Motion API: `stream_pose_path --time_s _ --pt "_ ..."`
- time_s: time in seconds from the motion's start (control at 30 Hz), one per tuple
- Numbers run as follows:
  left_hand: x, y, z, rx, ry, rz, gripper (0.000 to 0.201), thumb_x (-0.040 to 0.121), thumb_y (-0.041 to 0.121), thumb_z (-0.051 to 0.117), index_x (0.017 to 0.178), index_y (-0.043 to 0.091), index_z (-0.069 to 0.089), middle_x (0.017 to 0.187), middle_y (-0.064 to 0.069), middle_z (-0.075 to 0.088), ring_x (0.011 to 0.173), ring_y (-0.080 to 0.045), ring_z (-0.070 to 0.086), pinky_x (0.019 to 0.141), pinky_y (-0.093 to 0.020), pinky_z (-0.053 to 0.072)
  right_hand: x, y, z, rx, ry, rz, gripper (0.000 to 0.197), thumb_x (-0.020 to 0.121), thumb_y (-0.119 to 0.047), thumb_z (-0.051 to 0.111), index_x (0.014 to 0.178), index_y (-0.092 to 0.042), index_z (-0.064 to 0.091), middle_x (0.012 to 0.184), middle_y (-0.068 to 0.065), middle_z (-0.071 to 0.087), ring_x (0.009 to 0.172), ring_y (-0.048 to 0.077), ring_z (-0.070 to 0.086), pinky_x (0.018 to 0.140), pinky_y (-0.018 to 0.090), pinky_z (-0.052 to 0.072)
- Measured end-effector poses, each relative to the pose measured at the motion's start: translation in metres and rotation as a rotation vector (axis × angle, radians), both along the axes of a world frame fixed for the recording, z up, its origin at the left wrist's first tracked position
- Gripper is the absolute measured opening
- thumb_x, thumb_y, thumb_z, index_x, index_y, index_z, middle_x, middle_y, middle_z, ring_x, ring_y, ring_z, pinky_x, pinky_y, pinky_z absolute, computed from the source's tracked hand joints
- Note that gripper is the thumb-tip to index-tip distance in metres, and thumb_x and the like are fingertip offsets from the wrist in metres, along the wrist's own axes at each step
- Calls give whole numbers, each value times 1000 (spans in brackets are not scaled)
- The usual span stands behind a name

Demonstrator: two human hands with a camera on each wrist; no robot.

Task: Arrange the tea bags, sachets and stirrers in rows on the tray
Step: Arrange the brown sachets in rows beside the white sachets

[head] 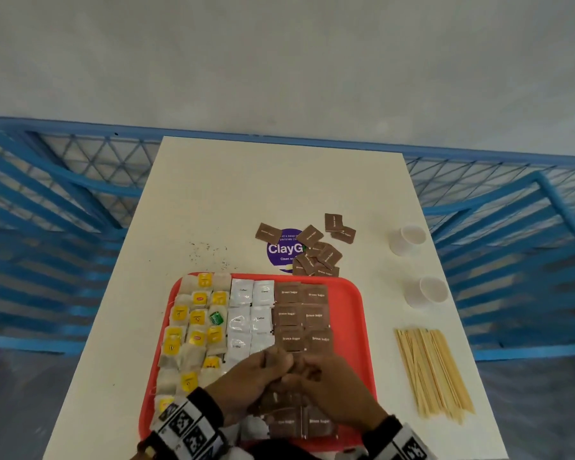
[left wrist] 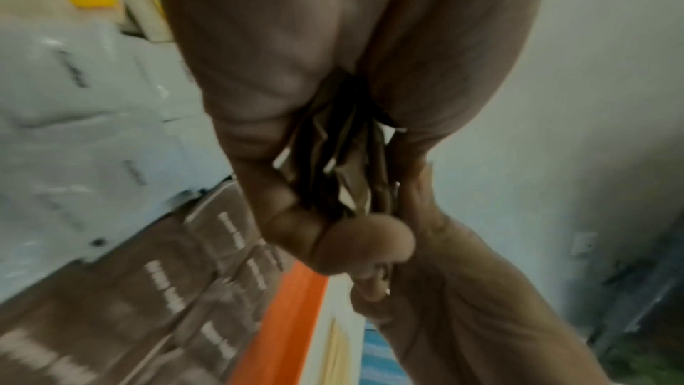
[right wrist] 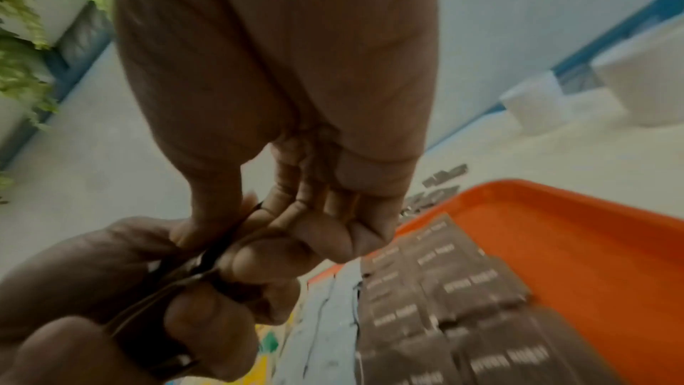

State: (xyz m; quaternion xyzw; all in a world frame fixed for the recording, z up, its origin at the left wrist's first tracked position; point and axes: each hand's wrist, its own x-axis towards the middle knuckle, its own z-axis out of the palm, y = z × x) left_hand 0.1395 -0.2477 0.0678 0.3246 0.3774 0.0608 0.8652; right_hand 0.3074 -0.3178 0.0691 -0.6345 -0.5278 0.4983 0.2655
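Note:
A red tray point(head: 352, 313) holds tea bags point(head: 196, 320) in its left columns, white coffee sachets point(head: 249, 313) in the middle and brown sugar sachets point(head: 302, 315) in two columns to the right. Both hands meet just above the tray's near middle. My left hand point(head: 279, 363) grips a small stack of brown sugar sachets point(left wrist: 347, 163) between thumb and fingers. My right hand point(head: 304, 368) pinches the edge of one brown sachet point(right wrist: 213, 256) from that stack. More brown sachets point(head: 316, 250) lie loose on the table beyond the tray. Wooden stirrers point(head: 432, 373) lie in a pile right of the tray.
Two white paper cups point(head: 409, 239) point(head: 425, 292) lie on their sides at the table's right edge. A purple sticker point(head: 283, 249) and scattered tea crumbs point(head: 210, 250) mark the white table point(head: 246, 194). A blue railing point(head: 63, 194) runs behind it.

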Motion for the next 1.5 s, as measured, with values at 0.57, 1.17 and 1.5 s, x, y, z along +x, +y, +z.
stream_pose_path --time_s 0.57,1.17,1.5 --pt "12 48 20 410 148 -45 19 89 28 72 77 14 65 74 -14 66 53 -24 58 39 -25 47 27 17 21 59 262 -467 18 88 -15 71 90 3 69 63 1 66 54 8 57 55 17 46" --pt "28 52 19 439 158 -53 29 92 31 67 89 2 62 73 -6 67 51 -19 58 40 -24 45 41 5 26 -106 394 -381 20 83 -8 74 97 5 67 73 9 71 55 10 59 53 16 48" --pt "30 48 8 436 200 -41 22 93 32 67 81 14 68 81 -13 70 64 -25 66 42 -24 47 52 3 13 -88 272 -474 12 85 -13 74 92 -4 75 81 6 76 66 10 69 59 16 49"
